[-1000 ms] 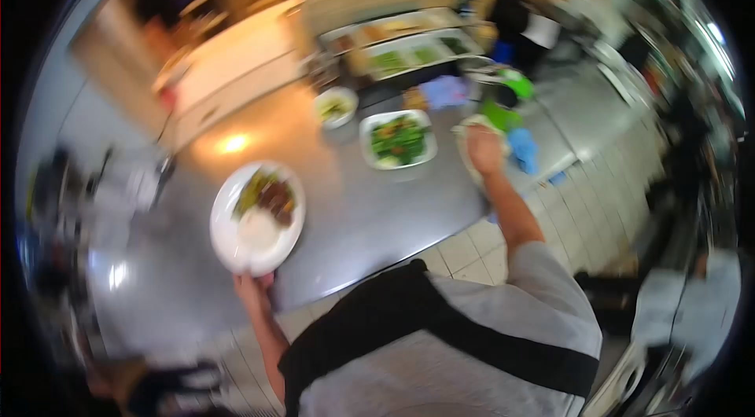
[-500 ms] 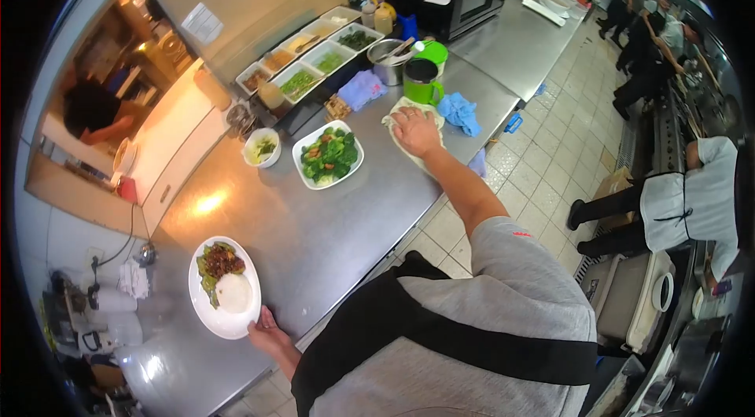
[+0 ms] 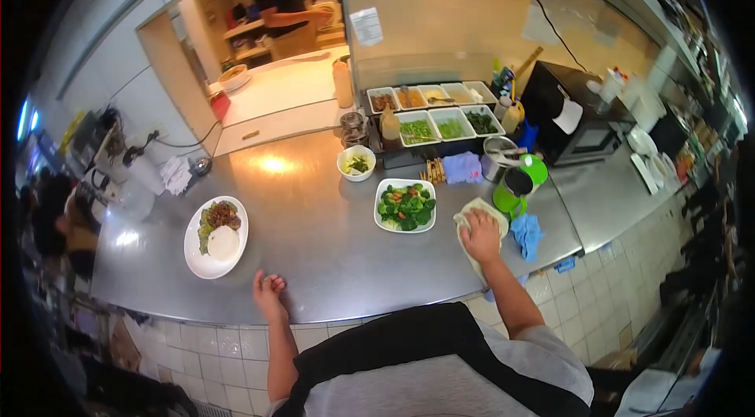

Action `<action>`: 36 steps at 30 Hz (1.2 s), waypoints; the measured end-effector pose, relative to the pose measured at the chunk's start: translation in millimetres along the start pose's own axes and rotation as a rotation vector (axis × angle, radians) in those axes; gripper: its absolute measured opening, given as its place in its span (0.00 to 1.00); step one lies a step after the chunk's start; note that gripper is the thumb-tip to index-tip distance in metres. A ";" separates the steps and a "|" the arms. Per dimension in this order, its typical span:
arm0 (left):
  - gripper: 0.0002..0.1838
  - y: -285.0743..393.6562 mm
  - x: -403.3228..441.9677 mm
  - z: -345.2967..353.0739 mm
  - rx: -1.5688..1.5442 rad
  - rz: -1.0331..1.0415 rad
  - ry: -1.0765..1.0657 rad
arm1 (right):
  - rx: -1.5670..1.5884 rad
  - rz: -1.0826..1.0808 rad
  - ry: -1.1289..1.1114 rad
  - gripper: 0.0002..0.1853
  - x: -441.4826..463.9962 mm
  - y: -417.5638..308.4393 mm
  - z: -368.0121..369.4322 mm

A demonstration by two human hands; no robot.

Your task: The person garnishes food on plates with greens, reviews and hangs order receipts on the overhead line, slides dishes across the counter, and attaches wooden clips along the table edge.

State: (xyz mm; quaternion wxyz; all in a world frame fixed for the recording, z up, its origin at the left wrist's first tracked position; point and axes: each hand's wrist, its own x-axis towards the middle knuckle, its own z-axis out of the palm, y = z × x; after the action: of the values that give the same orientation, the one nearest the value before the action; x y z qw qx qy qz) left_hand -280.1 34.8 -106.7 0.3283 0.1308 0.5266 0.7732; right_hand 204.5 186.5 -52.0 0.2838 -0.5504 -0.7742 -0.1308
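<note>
1. Cloth (image 3: pixel 476 204): lies on metal counter (image 3: pixel 338 275), just beside green mug (image 3: pixel 510 198). Looks light, limp, hard to damage; probably best gathered by a free edge or pressed under the palm.
2. Right hand (image 3: pixel 481 236): palm down on it; whether gripping, cannot tell.
3. Left hand (image 3: pixel 270 287): appears empty, fingers loosely curled, near oval plate (image 3: pixel 199 261), not touching.

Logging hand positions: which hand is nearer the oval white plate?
Left. Left hand sits just right of the plate, apart; right hand is farther right, on a cream cloth.
</note>
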 end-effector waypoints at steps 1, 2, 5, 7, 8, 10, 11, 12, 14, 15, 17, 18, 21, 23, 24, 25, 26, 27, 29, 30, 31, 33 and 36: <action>0.15 -6.0 -8.7 8.8 0.026 -0.003 -0.033 | 0.025 -0.024 -0.015 0.18 -1.3 0.2 -1.2; 0.14 -13.0 -18.4 19.3 0.046 -0.024 -0.032 | 0.061 -0.064 -0.027 0.18 -2.0 1.1 -4.0; 0.14 -29.6 -57.3 55.0 0.118 -0.040 -0.103 | 0.165 -0.153 -0.065 0.17 0.9 17.5 -9.5; 0.13 -40.9 -80.5 77.4 0.175 -0.031 -0.161 | 0.214 -0.196 -0.106 0.17 4.5 30.5 -11.2; 0.12 -46.8 -90.2 87.3 0.196 -0.024 -0.193 | 0.221 -0.202 -0.109 0.17 7.6 35.8 -11.1; 0.11 -46.6 -119.7 109.7 0.252 0.006 -0.238 | 0.258 -0.214 -0.115 0.16 13.7 51.1 -14.9; 0.11 -51.3 -124.8 117.1 0.259 0.015 -0.241 | 0.262 -0.218 -0.111 0.16 16.7 55.5 -14.8; 0.11 -55.7 -129.8 122.6 0.268 0.023 -0.244 | 0.266 -0.220 -0.108 0.17 17.8 59.2 -15.1; 0.11 -61.4 -137.3 129.7 0.286 0.048 -0.247 | 0.268 -0.217 -0.105 0.17 18.6 65.7 -14.7; 0.11 -62.4 -140.4 131.5 0.296 0.066 -0.245 | 0.266 -0.212 -0.105 0.17 17.8 67.8 -14.4; 0.10 -61.0 -144.4 132.9 0.302 0.079 -0.232 | 0.263 -0.205 -0.112 0.17 17.7 69.0 -14.1; 0.10 -56.0 -144.9 131.4 0.299 0.074 -0.221 | 0.260 -0.202 -0.119 0.17 18.1 68.6 -14.9; 0.10 -39.8 -138.9 128.7 0.399 0.102 -0.132 | 0.162 -0.133 -0.208 0.20 17.7 59.5 -23.3; 0.10 -35.9 -122.3 120.2 0.507 0.208 -0.062 | 0.116 -0.150 -0.338 0.22 28.3 47.3 -46.6; 0.10 -40.3 -108.3 112.7 0.560 0.297 -0.033 | 0.114 -0.199 -0.428 0.23 44.6 39.5 -71.6; 0.10 -42.1 -97.9 109.9 0.612 0.385 -0.005 | 0.111 -0.246 -0.517 0.24 62.5 35.1 -90.9; 0.11 -34.4 -92.7 112.5 0.673 0.398 0.046 | 0.183 -0.288 -0.491 0.25 85.1 32.2 -102.6; 0.11 -35.3 -89.3 115.0 0.748 0.490 0.058 | 0.256 -0.332 -0.469 0.25 110.8 31.7 -110.3; 0.12 -36.2 -83.2 121.0 0.898 0.682 0.089 | 0.378 -0.420 -0.337 0.23 167.1 33.7 -116.9; 0.13 -34.7 -81.4 123.2 0.943 0.675 0.071 | 0.427 -0.464 -0.228 0.22 199.1 34.8 -116.9; 0.13 -33.5 -82.5 124.7 0.986 0.670 0.052 | 0.440 -0.475 -0.105 0.17 232.3 37.4 -107.9; 0.14 -29.3 -85.8 125.9 1.039 0.678 0.047 | 0.553 -0.295 -0.073 0.12 316.0 46.6 -84.1; 0.14 -25.7 -83.7 126.9 1.065 0.714 0.079 | 0.600 -0.134 0.224 0.11 441.0 55.8 -72.8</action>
State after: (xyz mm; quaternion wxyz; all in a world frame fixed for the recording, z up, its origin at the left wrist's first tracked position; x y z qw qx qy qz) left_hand -138.3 79.2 -65.7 -0.0789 0.4147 0.7741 0.4718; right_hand 174.9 512.3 257.7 0.5075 -0.3722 -0.7767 0.0250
